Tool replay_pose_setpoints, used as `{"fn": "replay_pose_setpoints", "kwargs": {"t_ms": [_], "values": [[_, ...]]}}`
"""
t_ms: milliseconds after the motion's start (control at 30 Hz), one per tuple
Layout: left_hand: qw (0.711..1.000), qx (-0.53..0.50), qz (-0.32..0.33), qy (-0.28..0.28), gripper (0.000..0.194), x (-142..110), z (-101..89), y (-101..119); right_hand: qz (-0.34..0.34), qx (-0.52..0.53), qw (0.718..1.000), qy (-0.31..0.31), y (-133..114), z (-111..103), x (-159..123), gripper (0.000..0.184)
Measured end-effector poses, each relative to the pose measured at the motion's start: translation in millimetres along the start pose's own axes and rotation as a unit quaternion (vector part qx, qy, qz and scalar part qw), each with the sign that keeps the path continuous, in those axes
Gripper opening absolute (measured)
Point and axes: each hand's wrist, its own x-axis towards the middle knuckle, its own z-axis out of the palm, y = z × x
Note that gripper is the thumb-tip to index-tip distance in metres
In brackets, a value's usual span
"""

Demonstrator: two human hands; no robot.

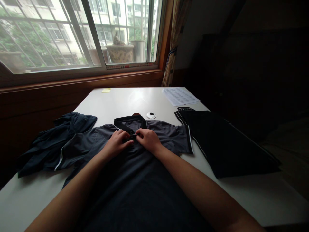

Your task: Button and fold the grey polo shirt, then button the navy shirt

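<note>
A dark grey polo shirt [142, 167] lies front up and spread out on the white table [135, 100], its black collar [118, 121] pointing away from me. Both hands are at the button placket just below the collar. My left hand [118, 141] grips the placket's left side with curled fingers, the thumb lying along the cloth. From the right, my right hand [147, 138] pinches the placket edge between thumb and forefinger. Small round buttons [131, 132] show between the hands. A slim greyish strip at the right fingertips is too small to make out.
Left of the shirt lies a crumpled dark garment [45, 145]; to the right, a folded dark garment [224, 145] with white-striped edges. Farther back are a round white-rimmed table hole [151, 115], printed sheets [181, 96] and yellow sticky notes [106, 90]. A barred window [96, 35] stands behind.
</note>
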Motion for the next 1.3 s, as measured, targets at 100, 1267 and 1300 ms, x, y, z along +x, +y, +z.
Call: {"fn": "replay_pose_setpoints", "kwargs": {"t_ms": [100,1267,1300], "values": [[1.000,0.001,-0.012,0.019,0.029,0.3,1.1,2.2,-0.001,-0.005,1.000,-0.002,0.0,-0.2,0.3,0.016],[0.983,0.170,-0.037,0.065,0.045,1.1,13.9,-7.3,-0.017,-0.007,1.000,-0.001,1.5,2.3,0.0,0.016],[0.983,0.167,-0.030,0.065,0.046,0.9,14.1,-7.6,-0.020,-0.003,1.000,0.003,1.7,2.5,0.1,0.015]]}}
